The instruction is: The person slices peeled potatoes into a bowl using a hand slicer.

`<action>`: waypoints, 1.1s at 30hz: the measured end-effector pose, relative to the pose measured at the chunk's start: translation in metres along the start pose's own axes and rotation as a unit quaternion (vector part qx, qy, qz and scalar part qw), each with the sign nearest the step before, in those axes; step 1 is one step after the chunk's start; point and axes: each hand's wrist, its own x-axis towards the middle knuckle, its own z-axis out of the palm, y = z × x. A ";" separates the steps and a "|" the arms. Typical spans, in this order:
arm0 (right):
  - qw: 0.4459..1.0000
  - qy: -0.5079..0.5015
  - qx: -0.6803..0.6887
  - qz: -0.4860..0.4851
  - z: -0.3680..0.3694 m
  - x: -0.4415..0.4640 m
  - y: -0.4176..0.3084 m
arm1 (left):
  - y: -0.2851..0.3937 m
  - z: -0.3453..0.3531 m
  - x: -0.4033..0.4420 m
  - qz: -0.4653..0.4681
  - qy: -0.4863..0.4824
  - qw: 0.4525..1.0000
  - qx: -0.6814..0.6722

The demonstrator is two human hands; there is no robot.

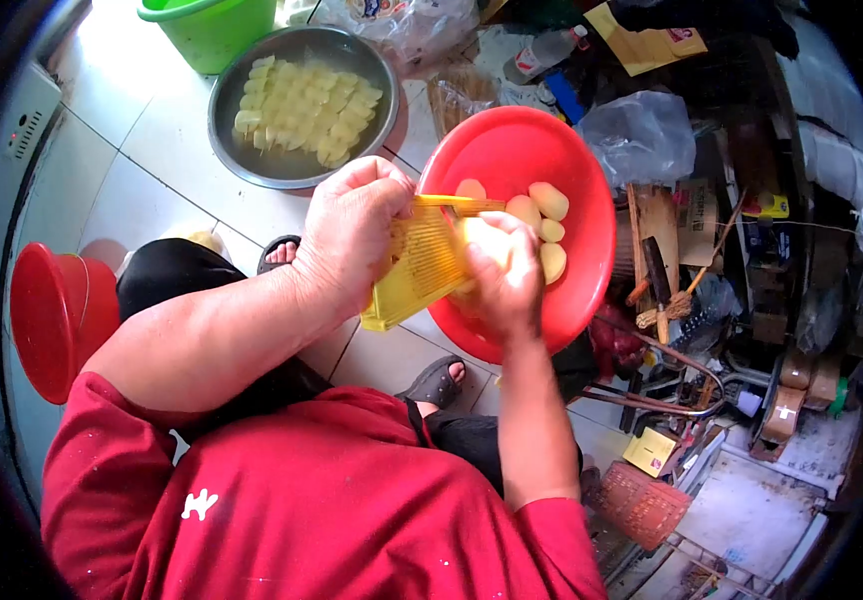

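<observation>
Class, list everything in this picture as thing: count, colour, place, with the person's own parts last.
Basin: 1, red, right of centre
Potatoes: at least 5, pale yellow, in the basin
Slicer: 1, yellow, over the basin's left edge
Bowl: 1, grey metal, upper left
Slices: many, pale yellow, in the bowl
Tub: 1, green, top left
Bucket: 1, red, far left
Bottle: 1, clear, upper right
Plastic bags: at least 2, clear, upper part
Basket: 1, reddish, lower right
Floor tiles: many, white, underfoot
Sandals: 2, dark, on the tiles
Clutter: uncountable, mixed, right side
Shirt: 1, red, bottom
Left hand: 1, bare, gripping the slicer
Right hand: 1, bare, against the slicer
</observation>
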 end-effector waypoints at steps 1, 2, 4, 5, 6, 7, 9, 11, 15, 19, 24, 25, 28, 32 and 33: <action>0.999 -0.010 0.009 -0.051 0.002 -0.004 -0.031 | -0.001 -0.001 0.002 0.017 -0.004 1.000 0.003; 0.994 -0.019 0.020 -0.102 0.005 -0.007 -0.048 | 0.000 -0.001 0.002 0.016 -0.002 1.000 0.003; 0.997 0.016 -0.022 -0.067 0.008 -0.002 -0.011 | 0.003 -0.001 -0.002 0.018 -0.006 0.999 0.035; 1.000 0.018 0.000 -0.003 0.005 0.002 0.022 | 0.003 -0.002 -0.002 0.020 -0.006 0.999 0.035; 0.998 0.021 0.022 0.060 0.003 0.005 0.045 | 0.002 -0.003 -0.001 0.018 -0.007 0.999 0.031; 0.998 0.021 0.019 0.059 0.004 0.005 0.052 | 0.001 -0.002 0.000 0.014 -0.010 1.000 0.025; 0.994 0.014 0.058 0.092 0.003 0.008 0.063 | 0.004 -0.001 0.002 0.011 -0.001 0.999 0.034; 0.999 0.004 0.036 -0.008 0.008 -0.001 0.000 | 0.003 -0.002 0.001 0.002 0.015 0.999 0.045; 0.998 -0.002 0.015 -0.058 0.010 -0.001 -0.006 | 0.000 -0.002 -0.001 0.012 0.006 1.000 0.029; 0.977 -0.002 0.108 0.185 0.000 0.011 0.054 | 0.001 0.002 -0.003 0.005 0.011 0.999 0.030; 0.996 -0.038 0.019 -0.077 0.009 -0.005 -0.030 | 0.000 -0.004 0.002 0.008 0.005 0.999 0.038; 0.994 -0.030 0.012 -0.109 0.011 -0.005 -0.040 | 0.001 -0.003 0.000 0.016 0.008 0.998 0.058; 0.985 -0.013 0.087 0.148 0.006 0.006 0.051 | 0.002 -0.001 -0.002 0.017 0.009 0.998 0.067; 0.984 -0.003 0.126 0.124 0.011 0.006 0.044 | 0.000 -0.004 0.004 -0.008 0.017 0.999 0.049; 0.999 -0.012 0.050 0.011 0.013 0.001 0.006 | -0.001 -0.006 0.007 0.005 0.005 0.999 0.047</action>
